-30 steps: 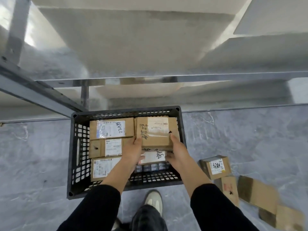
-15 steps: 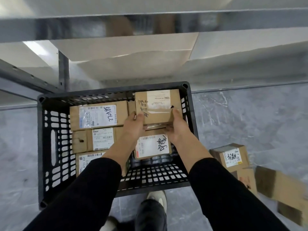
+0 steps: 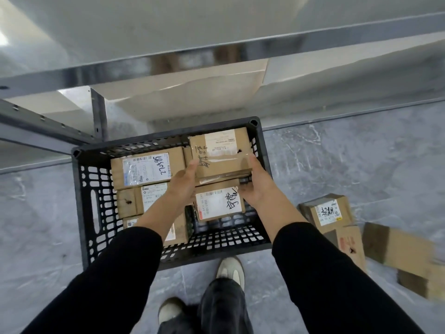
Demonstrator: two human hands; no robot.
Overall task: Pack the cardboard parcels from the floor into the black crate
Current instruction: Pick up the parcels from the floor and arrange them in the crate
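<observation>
i'm mid-placement: both hands hold one cardboard parcel (image 3: 220, 153) over the far right corner of the black crate (image 3: 81, 208). the left hand (image 3: 184, 186) presses its left edge and the right hand (image 3: 257, 186) its right edge, so each grip is clenched on that parcel. it sits at rim height, above another labelled parcel (image 3: 218, 203) lying lower in the crate. three more parcels (image 3: 147, 168) fill the left side. i judge the next move is to lower it squarely into that corner, keeping fingers from being pinched against the crate wall, then let go. several parcels on the floor (image 3: 325, 212) to my right are not yet packed, so the task is partway.
</observation>
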